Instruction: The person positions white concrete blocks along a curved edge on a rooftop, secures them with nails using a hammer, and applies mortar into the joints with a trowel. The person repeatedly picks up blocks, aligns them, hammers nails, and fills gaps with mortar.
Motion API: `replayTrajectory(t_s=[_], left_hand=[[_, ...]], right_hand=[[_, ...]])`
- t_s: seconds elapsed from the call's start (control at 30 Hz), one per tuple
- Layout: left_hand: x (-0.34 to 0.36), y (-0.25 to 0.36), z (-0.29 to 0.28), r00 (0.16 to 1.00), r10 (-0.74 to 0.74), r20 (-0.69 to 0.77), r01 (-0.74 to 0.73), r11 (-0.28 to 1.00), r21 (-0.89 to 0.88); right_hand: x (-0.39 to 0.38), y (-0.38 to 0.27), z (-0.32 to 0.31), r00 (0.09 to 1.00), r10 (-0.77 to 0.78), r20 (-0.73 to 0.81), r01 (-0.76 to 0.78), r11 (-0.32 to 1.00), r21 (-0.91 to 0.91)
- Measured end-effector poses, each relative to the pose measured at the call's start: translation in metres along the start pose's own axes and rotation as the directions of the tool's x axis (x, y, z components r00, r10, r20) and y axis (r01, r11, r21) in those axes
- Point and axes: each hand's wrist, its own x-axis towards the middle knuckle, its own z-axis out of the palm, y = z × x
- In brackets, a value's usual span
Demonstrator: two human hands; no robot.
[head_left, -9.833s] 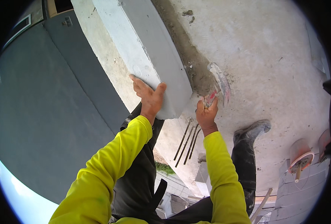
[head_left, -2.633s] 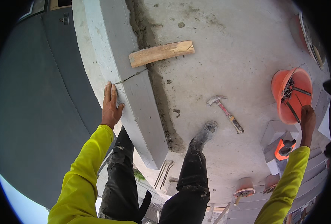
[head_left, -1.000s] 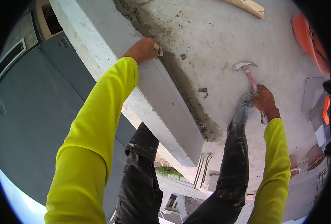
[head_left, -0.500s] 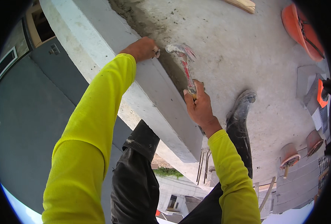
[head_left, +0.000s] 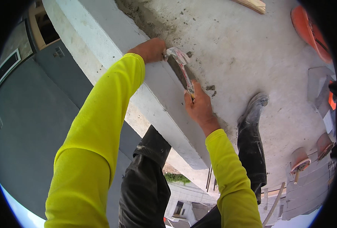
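My right hand (head_left: 201,109) is wrapped round the handle of a claw hammer (head_left: 183,68) with a worn, whitish-red head and shaft. The hammer head is right at the fingertips of my left hand (head_left: 150,50), against the inner face of a low grey concrete wall (head_left: 159,98). The fingers of my left hand are pinched together over the wall's edge. What they hold is too small and too covered by the hammer head to name.
A concrete floor (head_left: 229,45) with crumbs of mortar runs along the wall. My boot (head_left: 255,110) stands on it. To the right are an orange hard hat (head_left: 309,32), grey blocks (head_left: 317,83) and buckets (head_left: 300,159). A wooden board (head_left: 252,5) lies at the top. Beyond the wall is a drop.
My right hand has swung the hammer head leftward, up to my left fingertips. My left hand stays pinched at the wall's edge. The whole view has shifted slightly.
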Motion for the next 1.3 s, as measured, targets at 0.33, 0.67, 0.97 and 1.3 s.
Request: replayTrajectory(t_s=[0.33,0.67,0.97,1.3], left_hand=[[0.003,-0.007,0.007,0.995,0.075,-0.061,-0.074,0.997,0.018],[0.002,-0.006,0.002,0.997,0.081,-0.005,-0.080,0.994,0.075],[0.002,-0.014,0.009,0.969,0.216,-0.117,-0.198,0.969,0.147],[-0.040,0.011,-0.005,0.819,0.136,-0.558,-0.259,0.955,-0.147]], right_hand=[[0.002,0.008,-0.005,0.996,0.002,0.090,-0.004,1.000,0.023],[-0.002,0.014,0.000,0.998,-0.046,0.044,0.041,0.994,0.104],[0.004,0.022,0.002,0.994,-0.110,0.019,0.108,0.990,0.092],[-0.004,0.017,-0.020,0.998,-0.044,0.043,0.040,0.995,0.086]])
